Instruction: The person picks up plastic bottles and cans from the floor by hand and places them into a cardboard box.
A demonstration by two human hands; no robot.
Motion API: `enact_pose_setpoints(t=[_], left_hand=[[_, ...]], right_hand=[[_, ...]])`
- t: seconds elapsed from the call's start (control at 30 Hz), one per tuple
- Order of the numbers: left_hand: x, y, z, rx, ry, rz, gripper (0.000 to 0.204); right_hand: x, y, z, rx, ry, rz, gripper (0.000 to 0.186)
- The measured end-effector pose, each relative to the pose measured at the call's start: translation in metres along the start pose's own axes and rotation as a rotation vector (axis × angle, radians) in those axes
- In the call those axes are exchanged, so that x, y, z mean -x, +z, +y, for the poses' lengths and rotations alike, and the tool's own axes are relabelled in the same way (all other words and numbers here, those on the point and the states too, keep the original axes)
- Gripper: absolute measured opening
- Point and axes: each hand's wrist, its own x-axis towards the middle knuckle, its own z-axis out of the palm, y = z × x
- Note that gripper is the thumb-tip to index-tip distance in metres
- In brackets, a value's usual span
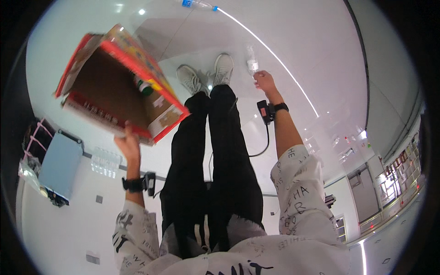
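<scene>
My left hand [129,144] grips the near edge of a red cardboard box [91,110], thumb up against its printed side. The box is tilted, its open brown inside turned toward me. A small item with a green end [145,87] lies in it, partly in shadow. In my right hand [265,82] is a clear plastic bottle [251,59], held at its near end with the fingers closed around it. The bottle points away from me, right of my shoes.
Another clear bottle [198,5] with blue cap and label lies on the pale shiny floor, far ahead. My grey shoes [223,68] stand between the hands. Several clear bottles [105,162] stand at the left, near a light-blue case [61,160]. Grey door [364,195] at the right.
</scene>
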Motion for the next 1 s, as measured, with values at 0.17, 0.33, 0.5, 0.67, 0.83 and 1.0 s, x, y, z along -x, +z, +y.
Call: enact_pose_setpoints(t=[0.17, 0.33, 0.5, 0.67, 0.83, 1.0], left_hand=[[-0.036, 0.002, -0.013, 0.068, 0.364, 0.170, 0.027], [-0.040, 0.013, -0.046, 0.114, 0.226, 0.098, 0.032], [-0.028, -0.006, -0.028, 0.108, 0.228, 0.028, 0.026], [-0.047, -0.038, -0.028, 0.022, 0.457, -0.046, 0.021], [-0.056, -0.065, -0.043, 0.184, 0.475, -0.046, 0.019], [-0.050, -0.069, -0.038, 0.223, 0.440, 0.006, 0.021]], right_hand=[[-0.130, 0.036, 0.079, 0.310, 0.153, 0.178, 0.067], [-0.196, 0.012, 0.147, 0.739, -0.197, 0.586, 0.098], [-0.086, 0.079, 0.102, 0.565, 0.001, 0.526, 0.078], [0.048, 0.113, -0.052, 0.161, -0.365, 0.522, 0.069], [0.273, 0.166, -0.244, 0.252, -0.951, 0.328, 0.061], [0.380, 0.269, -0.321, 0.772, -1.043, 0.127, 0.062]])
